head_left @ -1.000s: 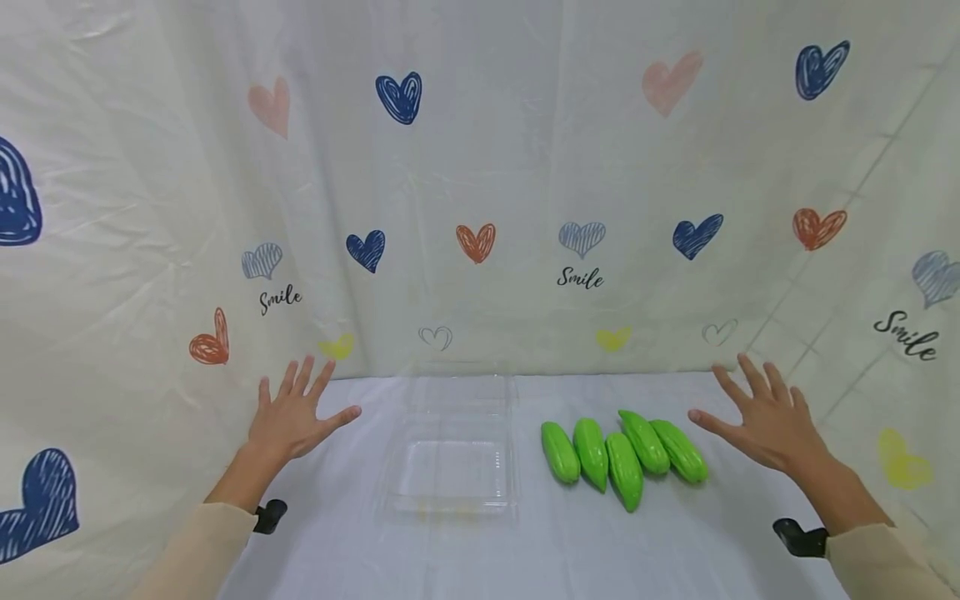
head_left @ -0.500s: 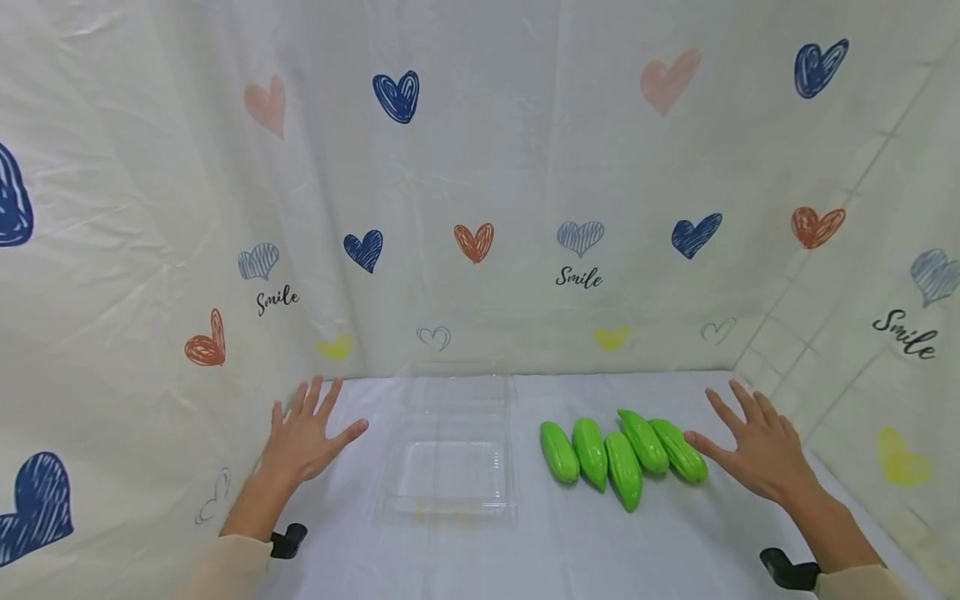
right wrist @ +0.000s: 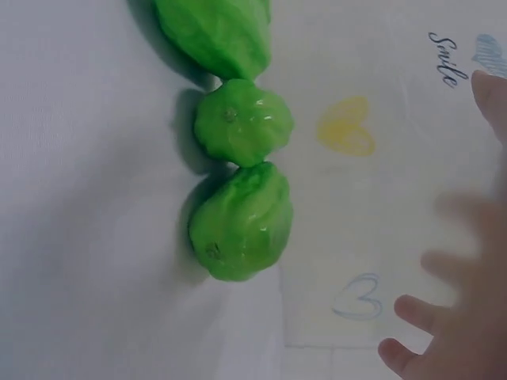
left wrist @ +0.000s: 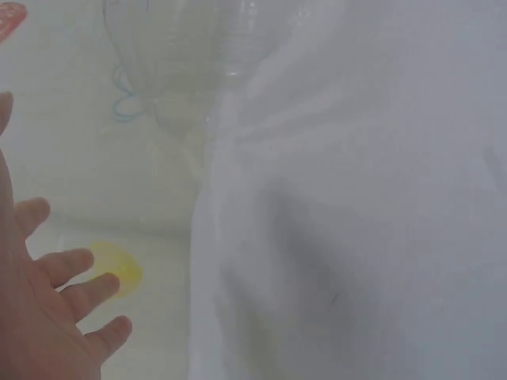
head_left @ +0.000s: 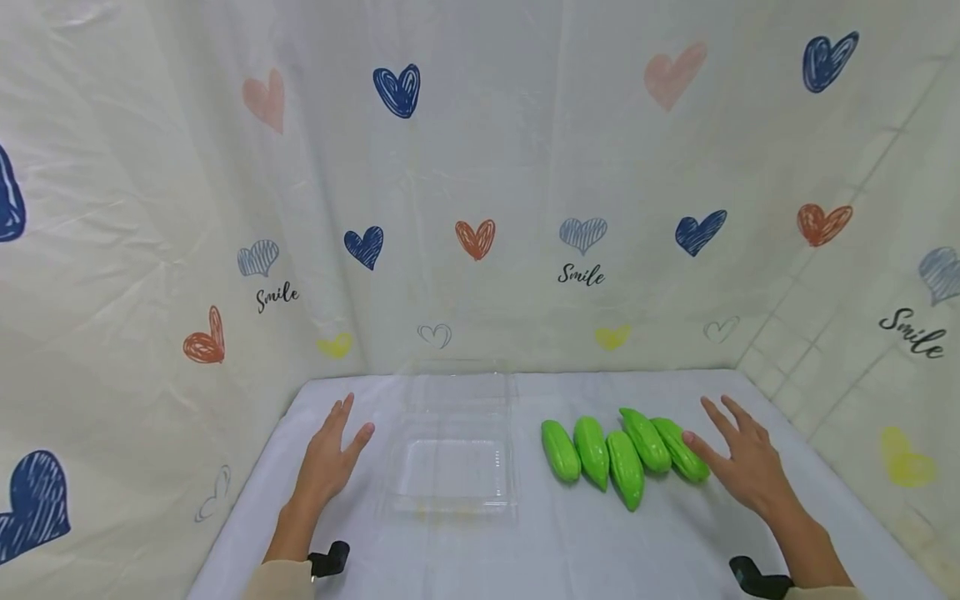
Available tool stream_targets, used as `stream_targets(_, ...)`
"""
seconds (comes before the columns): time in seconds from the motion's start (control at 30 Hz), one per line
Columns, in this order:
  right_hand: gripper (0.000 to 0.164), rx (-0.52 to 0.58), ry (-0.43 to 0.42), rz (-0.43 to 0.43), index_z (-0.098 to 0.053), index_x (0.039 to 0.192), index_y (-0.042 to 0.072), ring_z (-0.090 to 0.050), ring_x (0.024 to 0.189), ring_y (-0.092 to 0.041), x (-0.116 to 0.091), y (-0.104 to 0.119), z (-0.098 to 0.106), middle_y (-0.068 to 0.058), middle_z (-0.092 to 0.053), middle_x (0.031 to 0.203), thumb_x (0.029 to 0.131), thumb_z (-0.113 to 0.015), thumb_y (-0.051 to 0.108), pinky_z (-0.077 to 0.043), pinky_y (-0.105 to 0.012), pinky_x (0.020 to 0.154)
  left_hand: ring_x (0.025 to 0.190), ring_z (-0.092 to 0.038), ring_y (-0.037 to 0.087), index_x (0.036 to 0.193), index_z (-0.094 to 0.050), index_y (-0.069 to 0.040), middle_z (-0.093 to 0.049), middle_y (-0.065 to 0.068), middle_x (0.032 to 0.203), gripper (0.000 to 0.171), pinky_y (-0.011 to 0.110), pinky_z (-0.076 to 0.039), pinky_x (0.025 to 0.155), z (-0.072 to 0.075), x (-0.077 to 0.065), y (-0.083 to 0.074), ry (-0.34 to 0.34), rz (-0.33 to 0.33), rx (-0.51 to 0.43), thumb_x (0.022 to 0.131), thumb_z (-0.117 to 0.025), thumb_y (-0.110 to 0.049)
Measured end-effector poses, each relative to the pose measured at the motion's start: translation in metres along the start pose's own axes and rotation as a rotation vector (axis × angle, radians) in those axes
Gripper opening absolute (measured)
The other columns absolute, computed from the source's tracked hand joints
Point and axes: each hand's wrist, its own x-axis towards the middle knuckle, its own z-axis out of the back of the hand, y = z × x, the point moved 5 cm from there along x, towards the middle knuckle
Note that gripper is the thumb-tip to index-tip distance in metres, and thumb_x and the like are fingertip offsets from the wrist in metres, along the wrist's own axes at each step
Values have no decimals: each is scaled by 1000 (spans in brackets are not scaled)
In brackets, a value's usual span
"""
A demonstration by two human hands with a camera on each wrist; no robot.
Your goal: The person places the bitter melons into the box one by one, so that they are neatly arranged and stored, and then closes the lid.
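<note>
A clear plastic clamshell box (head_left: 450, 471) stands left of centre on the white cloth, its lid (head_left: 457, 387) lying back towards the rear. To its right lie several green gourd-like vegetables (head_left: 626, 469), side by side; the right wrist view shows ribbed ends of these green vegetables (right wrist: 242, 123) close up. My left hand (head_left: 327, 458) hovers left of the box, fingers extended and holding nothing. My right hand (head_left: 750, 467) is in the air just right of the rightmost vegetable (head_left: 681, 450), fingers spread, apart from it.
White cloth covers the table (head_left: 570, 550). Behind and at both sides hangs a pale curtain (head_left: 510, 167) printed with hearts and "Smile". A black wrist camera (head_left: 330, 558) sits on the left wrist, another black wrist camera (head_left: 757, 577) on the right.
Both hands have come inward and lower over the table, the left towards the box and the right slightly towards the vegetables. The box and vegetables have stayed put.
</note>
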Motion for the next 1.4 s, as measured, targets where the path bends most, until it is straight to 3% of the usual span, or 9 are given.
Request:
stream_targets(0.1,74,63,-12,-22,-24,163,9,-21,137,-71,0,1,-5,-35,-18,162,103,-52,44,-22,-86,94,154,-26,43,165,-21,-27,-24,14,170,76,67,-23,120,-8,-3,3,-35,24,-98,102,-48,-61)
stream_targets(0.27,72,168,-29,-57,-25,162,6,-19,140,-69,1,3,-13,-37,-18,161,105,-51,41,-22,-87,95,142,-48,39,161,-33,-23,-43,12,161,67,61,-37,115,-16,-4,4,-104,51,-264,104,-50,-54)
stream_targets(0.4,70,243,-27,-95,-24,162,6,-16,143,-67,3,2,-21,-38,-18,160,106,-50,40,-20,-85,100,121,-65,31,153,-48,-23,-63,13,140,56,46,-51,101,-23,-2,2,-117,94,-375,104,-53,-50)
stream_targets(0.53,71,273,-16,-147,-22,163,7,-16,144,-65,5,-2,-29,-39,-17,161,106,-48,42,-20,-84,103,95,-72,22,141,-61,-20,-70,17,121,41,29,-57,80,-32,0,0,-89,140,-481,104,-58,-38)
stream_targets(0.67,73,292,-12,-185,-21,163,5,-25,140,-63,7,-8,-37,-40,-18,160,106,-48,43,-28,-78,103,76,-71,20,133,-67,-13,-69,24,108,32,27,-57,66,-40,1,0,-54,180,-593,103,-60,-22)
stream_targets(0.9,77,330,24,-268,-17,163,6,-30,137,-60,9,-18,-49,-41,-16,160,106,-48,47,-32,-74,104,62,-65,20,137,-63,-8,-68,21,90,39,28,-53,57,-50,0,1,18,234,-713,98,-62,-9)
stream_targets(1.1,79,378,57,-366,-13,165,13,-27,143,-59,8,-25,-57,-35,-12,164,105,-47,52,-31,-74,106,58,-59,15,138,-62,-7,-68,13,83,43,27,-51,57,-59,-1,4,44,247,-758,95,-62,-5)
stream_targets(1.4,76,426,69,-450,-14,165,17,-29,145,-54,6,-34,-69,-30,-19,165,105,-45,52,-34,-69,107,60,-56,13,140,-61,-10,-67,1,77,44,26,-49,59,-69,-3,6,58,269,-799,97,-62,-6)
